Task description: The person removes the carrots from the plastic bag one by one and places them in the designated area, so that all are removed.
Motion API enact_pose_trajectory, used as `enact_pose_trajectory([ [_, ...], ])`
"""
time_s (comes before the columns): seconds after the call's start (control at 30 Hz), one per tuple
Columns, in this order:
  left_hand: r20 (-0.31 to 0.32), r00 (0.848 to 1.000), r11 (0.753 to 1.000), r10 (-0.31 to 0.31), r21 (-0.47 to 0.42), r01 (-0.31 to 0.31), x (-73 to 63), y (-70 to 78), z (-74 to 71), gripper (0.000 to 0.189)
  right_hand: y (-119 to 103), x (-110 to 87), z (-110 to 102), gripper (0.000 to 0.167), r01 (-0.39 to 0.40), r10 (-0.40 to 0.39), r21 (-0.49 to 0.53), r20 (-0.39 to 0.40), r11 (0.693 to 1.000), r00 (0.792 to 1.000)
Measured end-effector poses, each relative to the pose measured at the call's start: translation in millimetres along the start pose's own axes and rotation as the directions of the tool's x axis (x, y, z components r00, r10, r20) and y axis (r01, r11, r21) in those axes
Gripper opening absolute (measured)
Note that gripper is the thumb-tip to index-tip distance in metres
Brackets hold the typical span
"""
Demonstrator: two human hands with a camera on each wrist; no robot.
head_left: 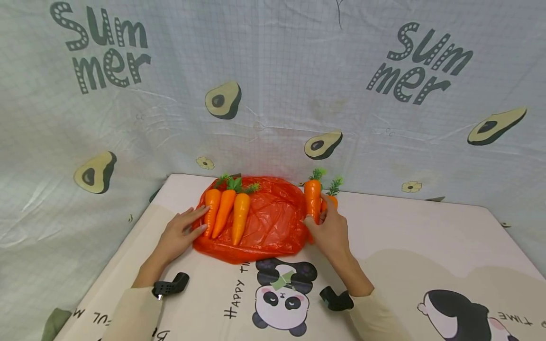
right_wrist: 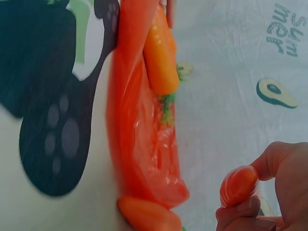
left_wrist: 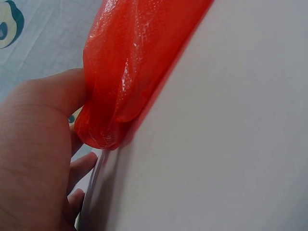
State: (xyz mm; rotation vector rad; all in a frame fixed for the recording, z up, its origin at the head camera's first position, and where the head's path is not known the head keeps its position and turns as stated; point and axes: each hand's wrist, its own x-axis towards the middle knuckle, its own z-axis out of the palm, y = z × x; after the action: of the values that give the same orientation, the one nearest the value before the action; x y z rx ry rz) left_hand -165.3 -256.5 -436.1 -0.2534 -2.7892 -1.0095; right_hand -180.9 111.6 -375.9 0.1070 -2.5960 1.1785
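Between the left hand (head_left: 181, 233) and the right hand (head_left: 332, 233), a red plastic bag (head_left: 273, 218) is lying on the pale, panda-printed surface (head_left: 396, 232), while a carrot (right_wrist: 149, 215) is resting beside it, near the right hand.

This looks like a curtained booth — patterned sheet (head_left: 273, 71) behind a printed table (head_left: 396, 227).

A crinkled, rounded bag of thin, glossy red plastic (head_left: 277, 218) lay spread flat. Toward its nine o'clock side rested three shiny orange tapered carrots (head_left: 223, 213), side by side, narrowing toward six or seven o'clock. At its three o'clock edge stood out a fourth carrot (head_left: 313, 196), beside a fifth carrot (head_left: 333, 201), partly hidden.
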Motion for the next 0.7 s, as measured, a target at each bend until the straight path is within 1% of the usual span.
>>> enact_pose_trajectory([
  [0.2,0.003,1.000,1.000,-0.003,-0.002,0.003,-0.4,0.6,-0.5,0.055,9,-0.9,-9,0.061,-0.017,0.017,-0.005,-0.008,1.000,1.000],
  [0.5,-0.005,1.000,1.000,0.021,-0.007,-0.021,0.9,0.3,-1.1,0.054,24,-4.0,-18,0.062,-0.046,0.046,-0.039,0.005,0.998,0.999],
  [0.7,-0.003,1.000,1.000,0.011,-0.014,-0.011,0.4,-0.2,-1.1,0.055,29,-4.9,-21,0.060,-0.078,0.079,-0.056,0.010,0.995,0.997],
])
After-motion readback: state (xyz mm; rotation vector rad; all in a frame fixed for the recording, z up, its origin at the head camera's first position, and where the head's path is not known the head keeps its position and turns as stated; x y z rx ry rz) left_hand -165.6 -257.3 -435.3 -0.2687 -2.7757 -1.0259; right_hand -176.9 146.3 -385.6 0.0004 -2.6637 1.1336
